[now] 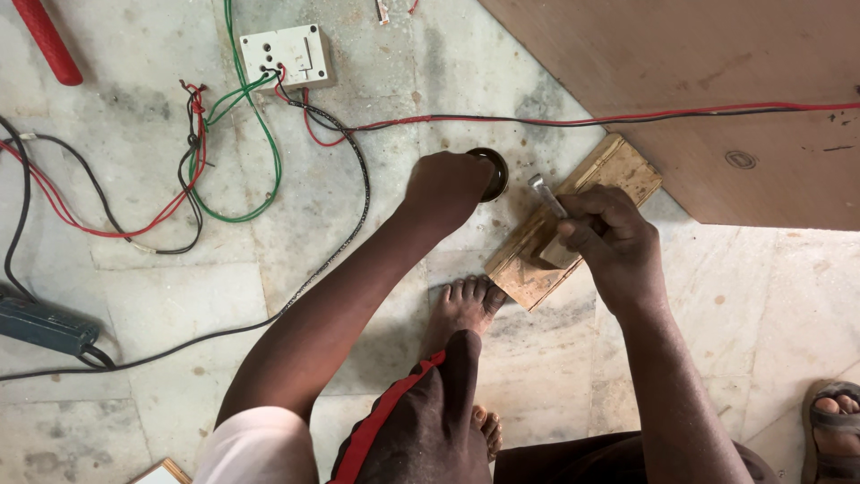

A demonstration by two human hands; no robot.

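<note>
- The wooden board [618, 170] lies flat on the stone floor [717, 305], in the middle of the view, with its far end near the edge of a large plywood sheet [681, 72].
- The right hand [609, 237] is over the near half of the board, with the fingers curled tight around a small pale block [557, 254] and a metal tool [545, 193] whose grey tip sticks out above the knuckles.
- The left hand [445, 188] is just beside the board on the floor, closed into a loose fist over a small round dark tin [492, 172]; only the rim of the tin shows past the fingers.
- A bare foot [464, 305] of the person stands on the floor and its toes touch the near corner of the board.
- A red and a black wire [627, 117] run together across the plywood sheet and the floor, passing behind both hands.
- They lead to a white switch box [285, 56] at the top, where green wires [260, 134] and more red wires make loops on the floor.
- A dark blue-green box [45, 327] lies at the left edge with black cables.
- A red handle [47, 40] is in the top left corner.
- Another foot in a sandal [833, 430] shows at the bottom right corner.
</note>
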